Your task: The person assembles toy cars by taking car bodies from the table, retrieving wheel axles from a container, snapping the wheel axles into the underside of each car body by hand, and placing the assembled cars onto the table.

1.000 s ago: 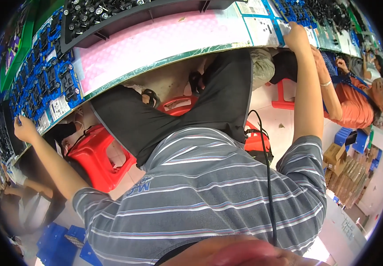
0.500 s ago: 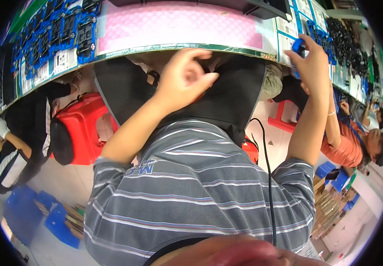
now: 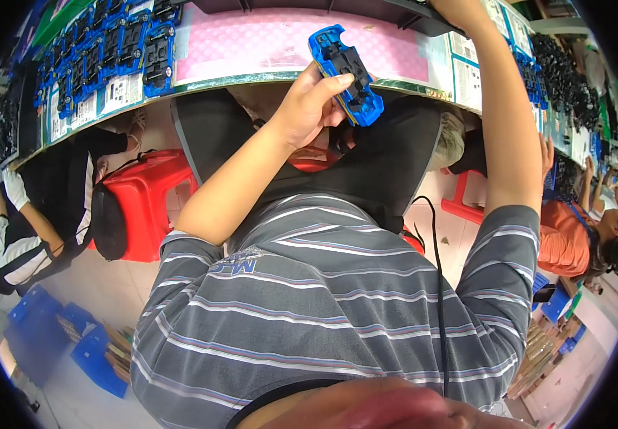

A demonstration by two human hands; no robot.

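Note:
My left hand is closed round a blue toy car, held above the near edge of the workbench. Its dark underside with black parts faces up, and the thumb presses on it. My right arm stretches far forward. At the top of the view my right hand is over the end of a long dark tray; its fingers are mostly out of view, so what they hold, if anything, is hidden. A pink dotted mat lies on the bench between the hands and the tray.
Rows of similar blue toy cars with black undersides lie on printed sheets at the left. Printed sheets and a heap of black parts are at the right. Other people sit on both sides, near red stools. A black cable hangs by my right side.
The blue toy car has passed from my right hand at the right to my left hand, which was without it before. My right hand has moved forward to the dark tray.

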